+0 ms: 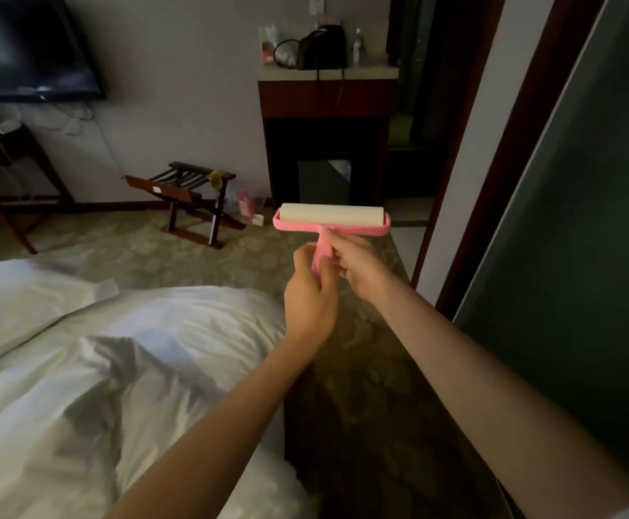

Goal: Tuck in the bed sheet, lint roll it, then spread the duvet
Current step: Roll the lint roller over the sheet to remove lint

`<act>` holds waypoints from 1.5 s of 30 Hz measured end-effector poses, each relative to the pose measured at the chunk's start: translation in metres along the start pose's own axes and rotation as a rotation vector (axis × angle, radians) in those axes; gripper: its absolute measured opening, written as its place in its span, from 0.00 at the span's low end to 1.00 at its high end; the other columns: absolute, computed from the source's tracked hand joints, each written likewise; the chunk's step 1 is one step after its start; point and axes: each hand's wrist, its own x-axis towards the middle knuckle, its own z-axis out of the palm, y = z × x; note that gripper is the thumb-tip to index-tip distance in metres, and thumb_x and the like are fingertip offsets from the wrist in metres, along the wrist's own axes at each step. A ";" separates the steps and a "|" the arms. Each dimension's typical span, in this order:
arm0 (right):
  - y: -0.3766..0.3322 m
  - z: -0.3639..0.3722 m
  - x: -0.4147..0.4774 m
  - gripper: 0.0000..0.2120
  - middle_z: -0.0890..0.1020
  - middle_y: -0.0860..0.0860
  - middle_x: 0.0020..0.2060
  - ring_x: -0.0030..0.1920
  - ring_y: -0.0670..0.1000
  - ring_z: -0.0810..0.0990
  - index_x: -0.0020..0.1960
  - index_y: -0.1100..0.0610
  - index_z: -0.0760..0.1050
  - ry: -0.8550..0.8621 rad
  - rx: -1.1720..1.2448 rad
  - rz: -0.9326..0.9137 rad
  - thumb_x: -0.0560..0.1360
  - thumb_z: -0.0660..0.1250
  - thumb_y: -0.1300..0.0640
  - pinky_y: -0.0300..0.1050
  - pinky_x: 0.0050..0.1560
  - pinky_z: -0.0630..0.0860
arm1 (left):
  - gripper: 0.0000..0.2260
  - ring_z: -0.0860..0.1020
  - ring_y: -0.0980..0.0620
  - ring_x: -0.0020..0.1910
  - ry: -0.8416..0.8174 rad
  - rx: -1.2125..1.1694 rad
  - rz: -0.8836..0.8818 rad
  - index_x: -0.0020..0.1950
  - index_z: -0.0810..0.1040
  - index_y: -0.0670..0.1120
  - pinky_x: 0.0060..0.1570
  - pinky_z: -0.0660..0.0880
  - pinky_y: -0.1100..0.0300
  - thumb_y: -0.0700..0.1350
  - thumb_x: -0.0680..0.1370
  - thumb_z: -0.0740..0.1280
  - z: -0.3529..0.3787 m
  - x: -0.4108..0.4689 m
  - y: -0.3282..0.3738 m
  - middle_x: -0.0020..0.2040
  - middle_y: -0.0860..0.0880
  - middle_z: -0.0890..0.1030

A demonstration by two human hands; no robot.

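A pink lint roller (pixel 331 218) with a wide cream roll is held upright in the air beyond the bed's corner, roll on top. My left hand (pixel 311 290) grips the lower part of its pink handle. My right hand (pixel 356 262) pinches the handle just under the roller frame. The bed (pixel 92 387) fills the lower left, covered in rumpled white bedding with deep folds. A white pillow or duvet edge (pixel 17 305) lies along the far left side.
Patterned carpet (pixel 361 368) runs between the bed and a dark green wall panel (pixel 575 256) on the right. A wooden luggage rack (pixel 197 204) stands on the floor ahead. A dark cabinet (pixel 328 144) carries a black bag. A wall TV (pixel 32 46) hangs upper left.
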 end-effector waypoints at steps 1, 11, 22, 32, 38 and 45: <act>-0.003 0.000 0.024 0.08 0.78 0.57 0.51 0.60 0.59 0.77 0.57 0.55 0.73 0.004 0.003 0.001 0.79 0.62 0.57 0.51 0.61 0.73 | 0.12 0.75 0.60 0.29 -0.015 -0.006 -0.001 0.63 0.67 0.47 0.30 0.71 0.64 0.48 0.82 0.56 0.005 0.024 -0.005 0.40 0.55 0.78; -0.011 -0.029 0.253 0.11 0.78 0.51 0.53 0.60 0.54 0.76 0.60 0.52 0.70 0.032 0.079 0.035 0.78 0.63 0.57 0.52 0.64 0.72 | 0.10 0.71 0.61 0.25 -0.083 -0.056 -0.057 0.62 0.69 0.45 0.24 0.66 0.69 0.45 0.82 0.58 0.083 0.230 -0.061 0.34 0.53 0.75; -0.042 0.010 0.553 0.14 0.78 0.50 0.41 0.48 0.53 0.76 0.61 0.60 0.75 -0.209 -0.072 0.192 0.78 0.63 0.55 0.49 0.52 0.72 | 0.07 0.73 0.65 0.28 0.289 -0.056 -0.210 0.58 0.71 0.48 0.26 0.67 0.71 0.46 0.81 0.59 0.144 0.488 -0.134 0.33 0.55 0.74; -0.017 0.160 0.765 0.05 0.81 0.52 0.43 0.61 0.59 0.76 0.44 0.49 0.75 -0.474 -0.123 0.313 0.78 0.64 0.57 0.58 0.67 0.68 | 0.08 0.78 0.56 0.34 0.534 0.059 -0.334 0.57 0.71 0.50 0.35 0.75 0.56 0.50 0.81 0.59 0.073 0.686 -0.252 0.39 0.53 0.80; -0.030 0.287 0.875 0.08 0.79 0.52 0.42 0.63 0.59 0.74 0.40 0.48 0.72 -0.579 -0.202 0.362 0.78 0.64 0.55 0.57 0.68 0.67 | 0.12 0.76 0.61 0.33 0.679 0.093 -0.362 0.60 0.72 0.48 0.32 0.70 0.66 0.51 0.80 0.59 -0.009 0.815 -0.316 0.37 0.55 0.78; 0.014 0.438 0.962 0.10 0.78 0.49 0.39 0.40 0.48 0.77 0.58 0.56 0.75 -0.809 -0.210 0.385 0.79 0.61 0.55 0.44 0.46 0.71 | 0.09 0.76 0.64 0.34 0.861 0.168 -0.450 0.58 0.71 0.49 0.32 0.68 0.71 0.50 0.80 0.59 -0.110 0.898 -0.387 0.36 0.56 0.77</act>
